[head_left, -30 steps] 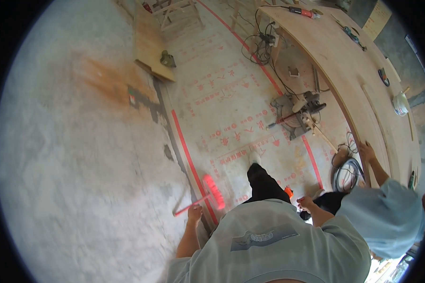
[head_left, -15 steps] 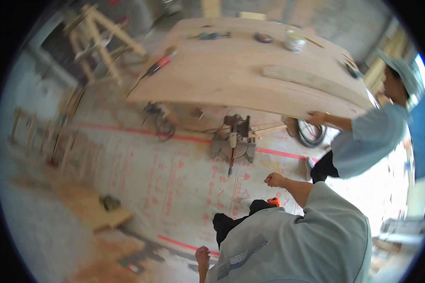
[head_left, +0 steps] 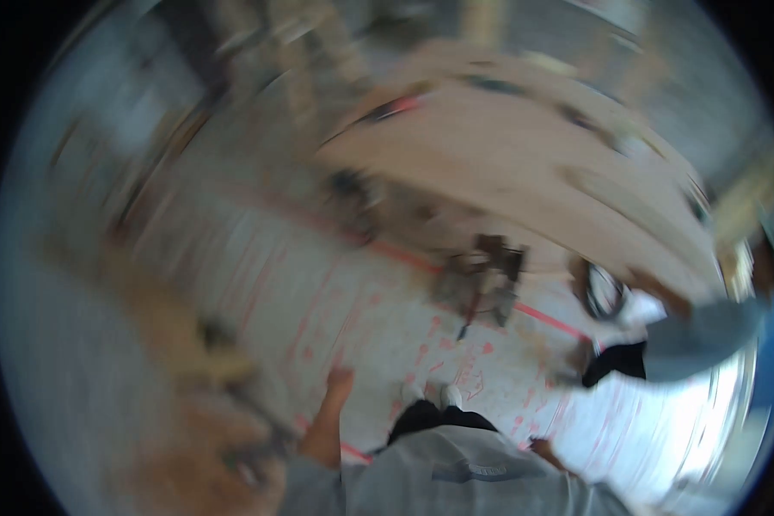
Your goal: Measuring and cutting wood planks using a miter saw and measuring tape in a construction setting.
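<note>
The picture is smeared by motion. My left hand (head_left: pixel 339 378) hangs out in front of me at the lower middle, over the printed floor sheeting (head_left: pixel 327 318); its fingers are blurred. My right hand (head_left: pixel 539 446) is low beside my right hip, with its fingers unclear and nothing visible in it. Both hands are apart from the miter saw (head_left: pixel 490 275) on the floor ahead of my feet (head_left: pixel 430 396), by the long plywood table (head_left: pixel 499 146). Blurred tools, among them a red-and-black one (head_left: pixel 391 109), lie on the tabletop.
A co-worker (head_left: pixel 697 335) in a grey shirt stands at the table's right end, an arm toward its edge. A coiled hose (head_left: pixel 604 292) lies below that edge. Wooden frames (head_left: pixel 297 69) stand at the back left, and a plywood board (head_left: pixel 159 318) lies on the floor at left.
The view has swung from looking along the table's side to facing it, and is now more blurred. My left hand has come up and forward; my right hand has dropped toward my hip.
</note>
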`<move>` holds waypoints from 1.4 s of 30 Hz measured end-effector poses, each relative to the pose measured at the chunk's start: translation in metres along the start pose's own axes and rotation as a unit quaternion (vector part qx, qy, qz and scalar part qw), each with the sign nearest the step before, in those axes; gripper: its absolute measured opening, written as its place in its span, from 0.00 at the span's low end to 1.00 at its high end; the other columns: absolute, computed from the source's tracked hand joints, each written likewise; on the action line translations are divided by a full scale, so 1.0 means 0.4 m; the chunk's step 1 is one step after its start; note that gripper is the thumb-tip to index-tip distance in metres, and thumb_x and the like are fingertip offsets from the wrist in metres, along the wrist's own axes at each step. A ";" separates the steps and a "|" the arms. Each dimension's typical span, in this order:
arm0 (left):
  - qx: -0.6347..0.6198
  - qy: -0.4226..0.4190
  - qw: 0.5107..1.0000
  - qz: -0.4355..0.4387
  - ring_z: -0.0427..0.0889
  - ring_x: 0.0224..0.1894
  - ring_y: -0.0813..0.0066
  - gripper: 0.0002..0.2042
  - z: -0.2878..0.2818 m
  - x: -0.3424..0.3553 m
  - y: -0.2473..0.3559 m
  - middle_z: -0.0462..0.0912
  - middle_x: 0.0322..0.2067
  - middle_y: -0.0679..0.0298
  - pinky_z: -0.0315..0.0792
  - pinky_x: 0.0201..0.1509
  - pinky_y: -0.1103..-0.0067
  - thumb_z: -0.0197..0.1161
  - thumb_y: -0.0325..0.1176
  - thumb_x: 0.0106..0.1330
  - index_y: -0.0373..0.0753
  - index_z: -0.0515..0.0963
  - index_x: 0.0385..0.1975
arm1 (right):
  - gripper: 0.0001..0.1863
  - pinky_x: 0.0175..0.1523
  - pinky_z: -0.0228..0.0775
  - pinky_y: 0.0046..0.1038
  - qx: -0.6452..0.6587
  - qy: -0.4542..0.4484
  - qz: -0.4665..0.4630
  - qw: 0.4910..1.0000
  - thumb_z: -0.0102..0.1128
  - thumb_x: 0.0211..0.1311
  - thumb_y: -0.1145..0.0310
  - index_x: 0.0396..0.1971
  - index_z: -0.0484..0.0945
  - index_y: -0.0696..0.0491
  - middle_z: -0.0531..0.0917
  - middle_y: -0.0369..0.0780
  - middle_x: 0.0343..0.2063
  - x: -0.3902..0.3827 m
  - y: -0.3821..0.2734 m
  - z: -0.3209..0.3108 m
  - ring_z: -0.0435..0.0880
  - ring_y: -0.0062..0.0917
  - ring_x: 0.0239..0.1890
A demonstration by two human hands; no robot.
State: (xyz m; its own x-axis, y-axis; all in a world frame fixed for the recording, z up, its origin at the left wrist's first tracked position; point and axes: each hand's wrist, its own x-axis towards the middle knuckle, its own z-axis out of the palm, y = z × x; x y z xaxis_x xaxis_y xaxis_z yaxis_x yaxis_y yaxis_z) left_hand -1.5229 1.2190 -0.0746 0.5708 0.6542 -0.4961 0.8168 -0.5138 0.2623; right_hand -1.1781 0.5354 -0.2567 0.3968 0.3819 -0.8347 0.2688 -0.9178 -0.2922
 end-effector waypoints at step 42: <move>-0.477 0.244 0.734 -0.417 0.85 0.40 0.64 0.16 -0.649 0.259 -1.446 0.86 0.36 0.52 0.77 0.45 0.72 0.65 0.36 0.62 0.32 0.78 0.46 | 0.08 0.38 0.70 0.26 -0.056 -0.371 -0.133 0.917 0.59 0.57 0.68 0.33 0.82 0.56 0.81 0.34 0.27 0.921 -3.185 -0.224 0.78 0.21 0.31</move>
State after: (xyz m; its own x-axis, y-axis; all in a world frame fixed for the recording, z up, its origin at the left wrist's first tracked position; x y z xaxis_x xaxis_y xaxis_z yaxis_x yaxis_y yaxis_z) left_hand -1.9147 1.7280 -0.0627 -0.3896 0.7608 -0.5191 0.4532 0.6490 0.6110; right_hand -1.2960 1.8549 -0.1501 -0.3918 0.3738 -0.8407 0.3743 -0.7700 -0.5168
